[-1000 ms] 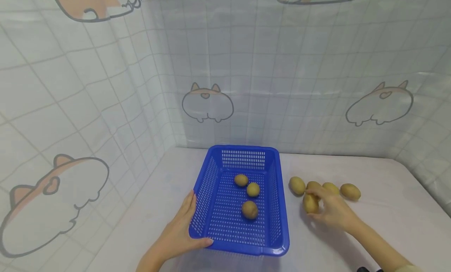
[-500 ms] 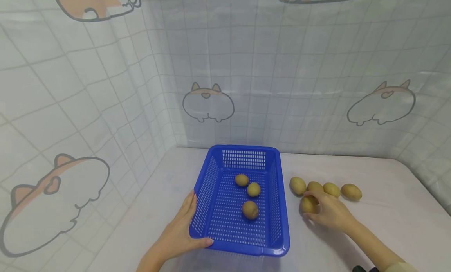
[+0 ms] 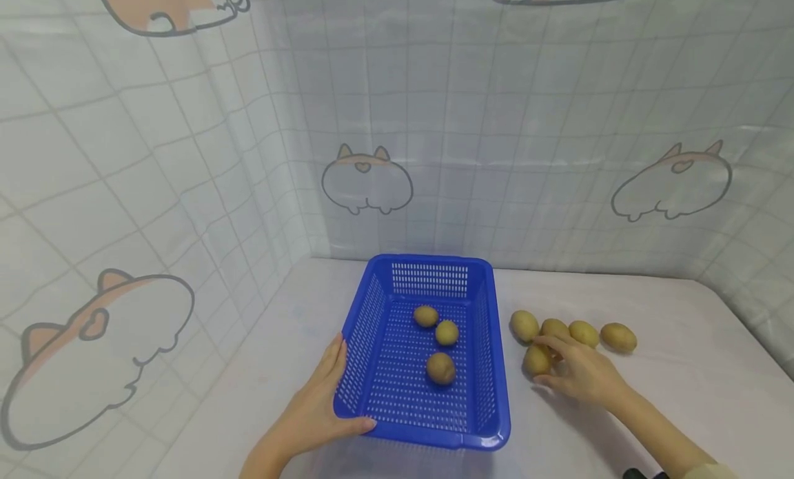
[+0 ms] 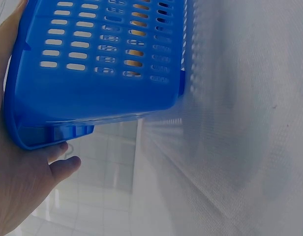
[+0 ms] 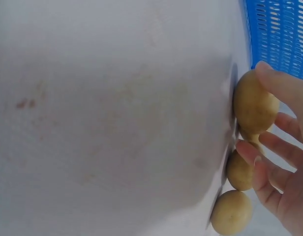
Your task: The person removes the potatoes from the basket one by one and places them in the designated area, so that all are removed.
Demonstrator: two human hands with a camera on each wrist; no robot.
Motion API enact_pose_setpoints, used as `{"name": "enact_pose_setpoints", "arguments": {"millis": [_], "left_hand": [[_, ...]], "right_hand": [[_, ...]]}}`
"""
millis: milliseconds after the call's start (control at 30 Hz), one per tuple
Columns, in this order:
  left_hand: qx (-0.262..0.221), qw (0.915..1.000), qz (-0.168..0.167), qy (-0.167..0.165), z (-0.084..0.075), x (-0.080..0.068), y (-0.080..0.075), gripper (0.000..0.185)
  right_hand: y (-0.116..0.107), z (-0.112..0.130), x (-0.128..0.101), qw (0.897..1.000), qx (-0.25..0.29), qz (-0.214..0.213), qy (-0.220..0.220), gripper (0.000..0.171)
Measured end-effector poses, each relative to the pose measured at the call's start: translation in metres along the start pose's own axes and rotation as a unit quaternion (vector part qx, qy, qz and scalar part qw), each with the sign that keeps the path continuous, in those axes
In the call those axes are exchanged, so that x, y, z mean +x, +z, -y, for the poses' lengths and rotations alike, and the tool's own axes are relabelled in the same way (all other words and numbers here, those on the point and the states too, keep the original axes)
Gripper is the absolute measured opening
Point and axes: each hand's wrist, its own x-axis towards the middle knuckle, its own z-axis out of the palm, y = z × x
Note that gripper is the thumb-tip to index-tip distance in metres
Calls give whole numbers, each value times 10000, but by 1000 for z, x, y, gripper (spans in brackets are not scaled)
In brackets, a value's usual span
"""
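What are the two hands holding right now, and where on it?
The left hand grips the blue basket at its near-left corner rim. The right hand pinches a potato by its sides.

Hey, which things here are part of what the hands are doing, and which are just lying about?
In use:
blue basket, gripped by the left hand
three potatoes in the basket
potato under the right hand
four loose potatoes

Just there:
table
cartoon-print curtain

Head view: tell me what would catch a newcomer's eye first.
The blue basket stands mid-table with three potatoes inside, and the left hand holds its near left corner. To its right a row of potatoes lies on the white table, where the right hand closes on the nearest potato.
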Motion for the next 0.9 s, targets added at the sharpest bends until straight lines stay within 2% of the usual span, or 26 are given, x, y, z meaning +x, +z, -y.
{"name": "enact_pose_setpoints", "arguments": {"millis": [333, 500, 600, 733, 900], "left_hand": [[-88, 9999, 0, -67, 0, 1, 1, 127], [-53, 10000, -42, -16, 0, 1, 1, 127], [-9, 10000, -25, 21, -1, 1, 0, 127], [42, 10000, 64, 3, -1, 0, 0, 128], [25, 10000, 48, -21, -2, -1, -1, 127]], "right_hand": [[-8, 4, -2, 9997, -98, -199, -45, 72], [-24, 8, -1, 9988, -219, -410, 136, 75], [-38, 7, 2, 9956, -244, -897, -114, 82], [-55, 3, 9, 9858, -225, -1504, -717, 92], [-72, 8, 17, 9784, -117, -1706, -1161, 92]]}}
